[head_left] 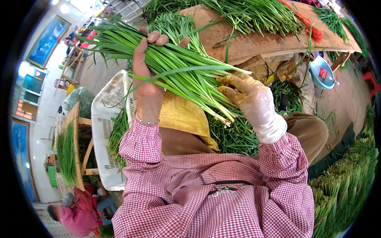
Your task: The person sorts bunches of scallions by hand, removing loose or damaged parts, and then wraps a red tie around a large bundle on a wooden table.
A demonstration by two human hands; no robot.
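Observation:
My bare left hand [143, 67] is wrapped round a bunch of garlic chives [174, 65], its fingertips showing over the far side. The bunch slants across in front of me, green leaf tips at the upper left and pale stem ends at the lower right. My right hand [254, 99], in a white glove with yellow-stained fingers, pinches at the stems near their cut ends. One long leaf bends loosely over the bunch. Below the hands a yellow cloth [186, 115] lies over my lap, next to a heap of loose green leaves [234, 137].
Ahead is a wooden table [214, 43] bearing more chives [254, 18] and red netting [316, 35]. A white plastic crate [108, 107] stands on my left, a blue basin [322, 73] at the right. Tied bundles [345, 186] line the lower right. Someone in red [79, 214] is at lower left.

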